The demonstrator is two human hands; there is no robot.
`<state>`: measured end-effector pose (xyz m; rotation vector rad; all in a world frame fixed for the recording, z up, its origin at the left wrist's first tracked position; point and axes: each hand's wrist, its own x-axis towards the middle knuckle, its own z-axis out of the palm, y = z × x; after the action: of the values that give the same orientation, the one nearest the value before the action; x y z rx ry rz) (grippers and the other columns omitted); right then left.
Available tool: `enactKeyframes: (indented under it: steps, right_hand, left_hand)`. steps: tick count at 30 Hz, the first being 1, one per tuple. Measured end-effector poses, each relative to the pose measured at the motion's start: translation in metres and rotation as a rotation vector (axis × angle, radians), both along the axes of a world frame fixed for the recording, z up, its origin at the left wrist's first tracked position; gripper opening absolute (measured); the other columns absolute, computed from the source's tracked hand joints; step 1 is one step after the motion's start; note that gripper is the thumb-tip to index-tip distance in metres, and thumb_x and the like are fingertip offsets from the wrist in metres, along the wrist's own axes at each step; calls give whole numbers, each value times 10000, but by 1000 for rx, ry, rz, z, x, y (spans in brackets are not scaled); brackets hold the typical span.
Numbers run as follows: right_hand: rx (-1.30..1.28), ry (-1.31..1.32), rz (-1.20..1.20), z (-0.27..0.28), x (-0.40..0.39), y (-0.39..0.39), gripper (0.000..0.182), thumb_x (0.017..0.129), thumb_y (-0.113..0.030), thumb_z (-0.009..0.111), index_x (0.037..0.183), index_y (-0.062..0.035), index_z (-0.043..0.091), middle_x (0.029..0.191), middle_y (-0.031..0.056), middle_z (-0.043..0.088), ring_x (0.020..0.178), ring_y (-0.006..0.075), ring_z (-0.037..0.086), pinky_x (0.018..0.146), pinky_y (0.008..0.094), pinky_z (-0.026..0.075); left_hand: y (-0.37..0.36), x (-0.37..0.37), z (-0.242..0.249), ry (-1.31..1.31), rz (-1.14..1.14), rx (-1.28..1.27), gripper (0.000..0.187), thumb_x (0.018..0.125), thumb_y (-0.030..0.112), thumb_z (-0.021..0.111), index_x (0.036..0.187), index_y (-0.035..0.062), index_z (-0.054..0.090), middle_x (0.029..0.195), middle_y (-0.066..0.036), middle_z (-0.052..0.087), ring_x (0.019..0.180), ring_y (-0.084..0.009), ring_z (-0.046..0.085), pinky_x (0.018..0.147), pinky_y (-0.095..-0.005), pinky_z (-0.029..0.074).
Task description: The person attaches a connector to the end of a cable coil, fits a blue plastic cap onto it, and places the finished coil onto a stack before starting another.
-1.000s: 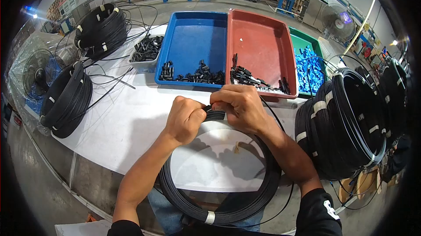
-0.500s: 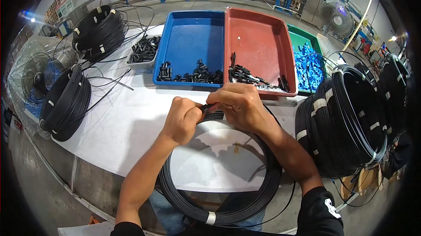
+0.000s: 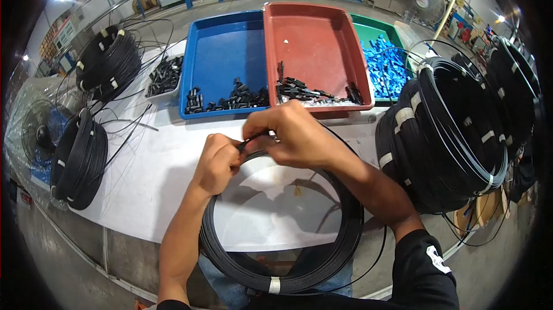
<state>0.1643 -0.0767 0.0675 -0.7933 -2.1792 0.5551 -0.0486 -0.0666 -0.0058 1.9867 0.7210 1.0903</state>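
Observation:
A coil of black cable [image 3: 352, 218] hangs over the table's near edge toward my lap, with a white tape band at its bottom. At the coil's top, my left hand [image 3: 218, 163] is closed in a pinch. My right hand [image 3: 291, 136] is bent over beside it, fingers closed at the same spot. A small dark piece shows between the two hands, but the fingers hide most of it and I cannot make out what it is. Just beyond my hands stand the blue tray [image 3: 226, 39] and the red tray [image 3: 311, 33], both with black connector parts along their near sides.
A green tray [image 3: 360, 26] of blue parts stands right of the red one. A clear box [image 3: 164, 97] of black parts is left. Cable coils stand left [image 3: 80, 160] and right [image 3: 403, 137] on the white table [image 3: 138, 195]. Fans and machinery are beyond.
The view has shifted, so the trays appear further left. Both hands remain together at the coil's top, and my right hand has turned, its fingers now arched over the spot.

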Motion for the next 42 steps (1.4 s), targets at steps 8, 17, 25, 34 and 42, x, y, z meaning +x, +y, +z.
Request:
enactKeyframes:
  steps: [8, 17, 25, 34, 42]
  right_hand:
    - [585, -4, 72, -31, -8, 14, 241, 671, 8, 694, 912, 6, 687, 761, 127, 680, 699, 289, 667, 625, 386, 539]
    - [125, -71, 81, -14, 4, 10, 142, 741, 10, 702, 879, 18, 669, 708, 187, 676, 697, 367, 682, 615, 437, 510]
    - [153, -104, 91, -49, 7, 34, 148, 793, -24, 717, 938, -14, 689, 802, 174, 702, 786, 344, 696, 686, 430, 523]
    - [145, 20, 156, -72, 4, 43, 168, 744, -30, 741, 911, -50, 734, 809, 151, 707, 790, 337, 694, 710, 435, 524]
    - [190, 137, 96, -89, -1, 54, 225, 692, 21, 740, 897, -71, 729, 901, 138, 711, 921, 333, 690, 780, 437, 536]
  left_hand:
    - [-6, 13, 21, -123, 62, -259, 348, 791, 195, 405, 548, -34, 502, 461, -21, 422, 399, -94, 332, 395, -285, 261]
    - [-9, -4, 3, -285, -30, -635, 203, 919, 166, 388, 769, 39, 440, 615, -37, 402, 465, -100, 322, 392, -233, 312]
    - [45, -38, 73, 233, 163, -213, 340, 963, 336, 555, 1109, 36, 618, 957, -85, 653, 707, -131, 642, 614, -210, 445]
    - [108, 138, 96, 693, -189, 325, 109, 770, 38, 637, 823, -5, 722, 711, -109, 720, 637, -145, 682, 623, -302, 541]
    - [147, 242, 66, 1141, -265, 674, 219, 678, 151, 602, 832, 84, 743, 829, -182, 716, 818, -372, 692, 710, -482, 557]
